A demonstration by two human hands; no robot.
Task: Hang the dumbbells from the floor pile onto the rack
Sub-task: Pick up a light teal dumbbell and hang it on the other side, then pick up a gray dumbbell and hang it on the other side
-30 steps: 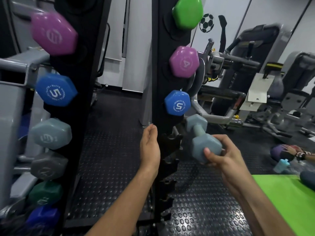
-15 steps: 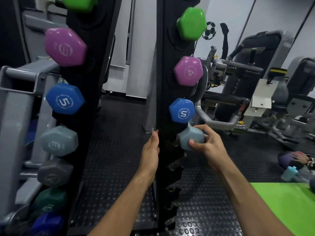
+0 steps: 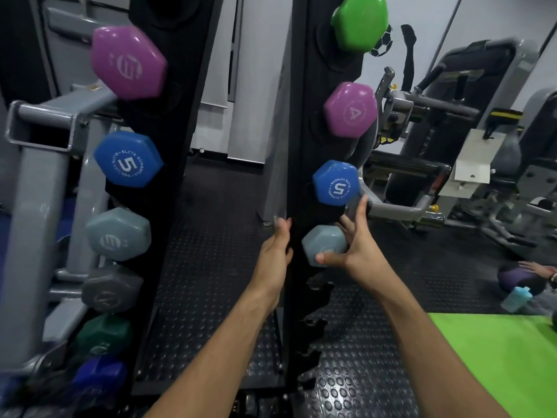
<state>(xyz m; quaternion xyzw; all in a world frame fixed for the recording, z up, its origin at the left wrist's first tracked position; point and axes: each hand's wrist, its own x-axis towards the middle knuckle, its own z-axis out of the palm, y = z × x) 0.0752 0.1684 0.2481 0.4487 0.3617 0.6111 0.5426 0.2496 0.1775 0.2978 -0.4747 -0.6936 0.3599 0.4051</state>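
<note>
A half second ago the right hand (image 3: 358,254) was wrapped over the pale grey-blue hexagonal dumbbell (image 3: 324,245) beside the black upright rack post (image 3: 301,164); now the weight sits lower, in the slot directly under the blue hexagonal dumbbell marked 5 (image 3: 336,182), and the hand has loosened. A full second ago the same weight was held out in the open at about 4 o'clock from that blue one, its handle in plain sight.

Nearest, both bare forearms rise from 6 o'clock. The left hand (image 3: 275,251) lies flat along the post's left edge, fingers straight and pressed to it. The right hand's thumb touches the lower face of the pale dumbbell while its fingers spread upward toward 12 o'clock, straight and holding nothing; the index tip reaches the blue weight's lower edge.

The pale dumbbell's hexagonal end face points toward the camera and slightly to 9 o'clock; its long axis runs away into the rack, so the handle and far head are hidden.

Above, at 12 o'clock, hang a purple hexagonal dumbbell marked 4 (image 3: 351,111) and a green hexagonal dumbbell (image 3: 360,22).
</note>
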